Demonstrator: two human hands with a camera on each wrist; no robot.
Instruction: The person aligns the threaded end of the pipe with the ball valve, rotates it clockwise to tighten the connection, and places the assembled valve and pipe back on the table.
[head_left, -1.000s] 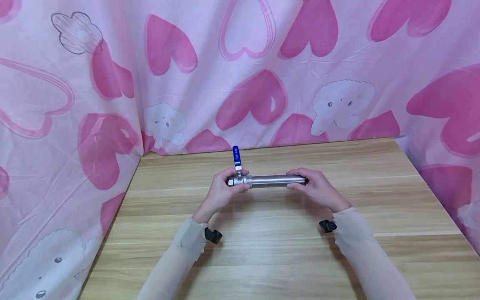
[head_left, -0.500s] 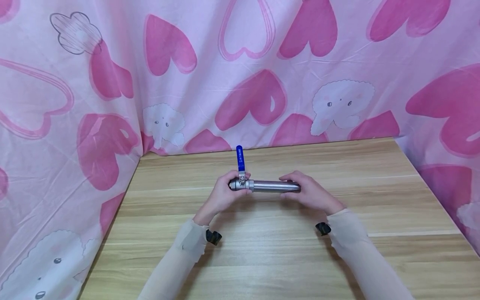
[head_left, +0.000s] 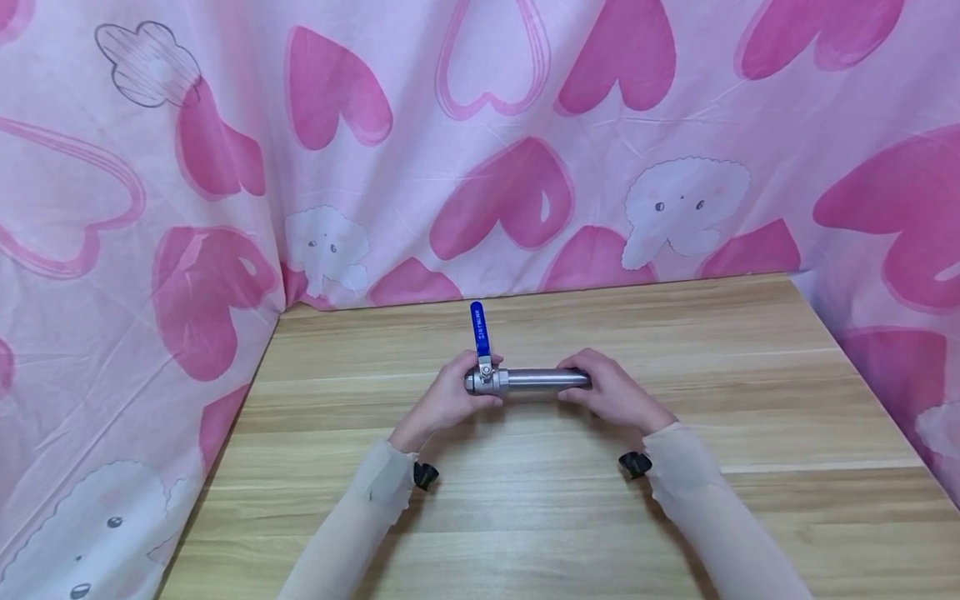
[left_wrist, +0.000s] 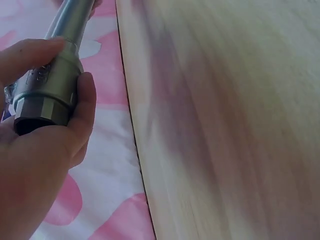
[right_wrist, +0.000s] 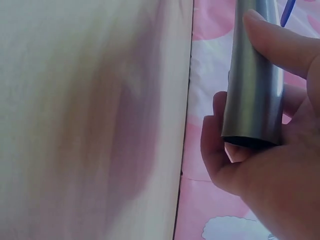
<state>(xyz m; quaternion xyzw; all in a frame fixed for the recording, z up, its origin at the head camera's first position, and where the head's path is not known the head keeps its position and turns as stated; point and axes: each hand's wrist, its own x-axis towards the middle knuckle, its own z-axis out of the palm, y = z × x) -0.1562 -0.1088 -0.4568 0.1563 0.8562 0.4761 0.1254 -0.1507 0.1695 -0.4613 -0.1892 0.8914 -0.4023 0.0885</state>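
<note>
A person is holding a shiny metal pipe (head_left: 543, 379) with both hands, just above the wooden tabletop (head_left: 525, 517). The pipe is lying sideways, so its long way is running from left to right between the two hands. The left hand (head_left: 448, 398) is wrapping its fingers around the valve (head_left: 483, 382) at the left end of the pipe. A blue handle (head_left: 478, 328) is sticking up from the valve and pointing away from the person. The right hand (head_left: 611, 393) is curling around the open right end of the pipe. Each hand is gripping its own end, so neither one is nearer than the other. A pink cloth with hearts (head_left: 517, 192) is hanging behind the tabletop.
</note>
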